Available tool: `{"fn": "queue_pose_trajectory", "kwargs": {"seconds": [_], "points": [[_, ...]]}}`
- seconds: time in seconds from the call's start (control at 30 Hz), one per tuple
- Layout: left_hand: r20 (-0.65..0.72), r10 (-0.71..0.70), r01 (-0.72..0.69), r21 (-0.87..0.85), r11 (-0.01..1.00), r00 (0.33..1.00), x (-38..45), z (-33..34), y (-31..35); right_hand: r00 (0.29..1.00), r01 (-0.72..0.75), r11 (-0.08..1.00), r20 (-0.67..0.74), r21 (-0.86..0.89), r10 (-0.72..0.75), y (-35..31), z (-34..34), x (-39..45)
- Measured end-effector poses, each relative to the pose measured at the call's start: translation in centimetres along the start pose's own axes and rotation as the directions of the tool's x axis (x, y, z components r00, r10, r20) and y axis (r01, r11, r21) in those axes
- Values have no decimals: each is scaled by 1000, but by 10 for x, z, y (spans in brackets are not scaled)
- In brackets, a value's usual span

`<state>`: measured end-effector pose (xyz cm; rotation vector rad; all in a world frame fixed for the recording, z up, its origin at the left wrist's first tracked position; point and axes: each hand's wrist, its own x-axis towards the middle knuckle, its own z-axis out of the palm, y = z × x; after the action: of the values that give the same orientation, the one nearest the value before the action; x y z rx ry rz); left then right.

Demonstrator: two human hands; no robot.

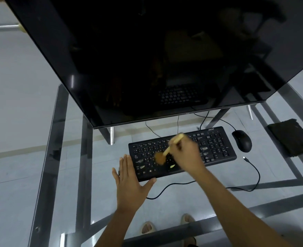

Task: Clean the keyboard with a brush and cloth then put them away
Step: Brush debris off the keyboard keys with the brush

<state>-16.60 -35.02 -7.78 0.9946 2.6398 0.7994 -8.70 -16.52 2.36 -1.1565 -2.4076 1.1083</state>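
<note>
A black keyboard [216, 145] lies on the glass desk below the monitor, with small bits of debris on several keys. My right hand [186, 154] grips a wooden-handled brush [160, 157] whose tan bristles touch the keys left of centre; the brush is blurred. My left hand [129, 184] rests flat and open at the keyboard's front left corner, fingers spread, thumb against the front edge. A dark folded cloth [292, 137] lies on the desk at the far right, away from both hands.
A large dark monitor [147, 59] on metal legs overhangs the back of the desk. A black mouse [242, 140] sits right of the keyboard. A loose black cable [250, 168] loops along the glass desk [218, 202] in front. Feet show through the glass.
</note>
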Motion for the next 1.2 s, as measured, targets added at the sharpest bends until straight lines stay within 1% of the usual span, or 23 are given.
{"fn": "queue_pose_trajectory", "kwargs": {"seconds": [0.07, 0.1, 0.2, 0.23, 0.27, 0.33, 0.37, 0.43, 0.47, 0.57, 0.6, 0.67, 0.7, 0.8, 0.83, 0.9, 0.93, 0.97, 1.03, 1.07, 1.1, 1.17, 1.2], "points": [[-3, 55, -55, 39, 998, 998, 6, -2, 6, 987, -2, 998, -161, 58, 11, 12, -12, 13], [5, 93, -93, 65, 994, 996, 9, -2, 11, 991, 10, 995, -134, 95, 3, 14, -13, 16], [64, 198, -204, 100, 974, 978, 18, 6, 30, 991, 27, 986, 128, 165, -48, 9, -7, 14], [92, 224, -234, 113, 966, 970, 21, 9, 37, 992, 74, 992, 96, 106, -85, 9, -6, 17], [119, 243, -257, 128, 958, 963, 23, 12, 43, 995, 101, 993, -10, 54, -101, 11, -8, 23], [160, 256, -278, 132, 952, 953, 24, 17, 52, 985, 77, 993, -162, 85, -63, 13, -16, 32], [174, 256, -278, 120, 953, 951, 24, 19, 55, 992, 53, 990, -118, 129, -38, 13, -18, 34], [185, 254, -274, 95, 957, 949, 20, 23, 57, 995, 34, 991, 93, 133, -47, 13, -19, 31], [182, 251, -273, 102, 957, 951, 18, 25, 57, 993, 73, 992, 86, 105, -82, 14, -20, 31], [162, 241, -265, 150, 953, 957, 12, 31, 59, 990, 81, 985, -128, 150, -61, 21, -34, 37], [157, 237, -260, 155, 953, 959, 12, 32, 61, 996, 41, 982, -87, 184, -25, 23, -38, 39], [157, 220, -245, 160, 956, 963, 11, 34, 63, 987, -52, 981, 158, 185, 23, 24, -39, 37], [157, 213, -238, 164, 957, 965, 11, 34, 64, 983, -33, 991, 182, 129, 10, 27, -37, 35], [149, 205, -229, 169, 959, 967, 8, 35, 64, 990, 21, 997, -138, 69, -11, 32, -42, 33], [143, 204, -226, 160, 961, 968, 8, 36, 64, 990, 16, 993, -138, 117, 1, 35, -44, 34], [127, 202, -218, 131, 967, 971, 7, 38, 63, 996, -35, 975, 82, 220, 17, 38, -45, 32], [117, 198, -212, 116, 970, 973, 6, 39, 63, 992, -24, 986, 126, 164, 4, 40, -44, 28], [106, 193, -203, 104, 974, 976, 5, 41, 63, 997, -1, 992, 77, 129, -9, 44, -43, 26], [88, 180, -188, 94, 978, 980, 3, 44, 64, 990, 2, 989, -142, 149, 20, 55, -46, 24], [78, 176, -183, 91, 979, 981, 2, 45, 65, 987, -3, 982, -157, 189, 33, 58, -48, 23], [71, 176, -182, 88, 979, 982, 3, 45, 65, 995, -12, 975, -98, 222, 35, 58, -49, 23], [64, 173, -178, 87, 980, 983, 1, 47, 65, 999, 9, 988, 41, 151, -16, 58, -48, 21], [60, 172, -177, 91, 980, 983, 1, 47, 65, 999, 32, 992, 4, 122, -33, 57, -48, 21]]}}
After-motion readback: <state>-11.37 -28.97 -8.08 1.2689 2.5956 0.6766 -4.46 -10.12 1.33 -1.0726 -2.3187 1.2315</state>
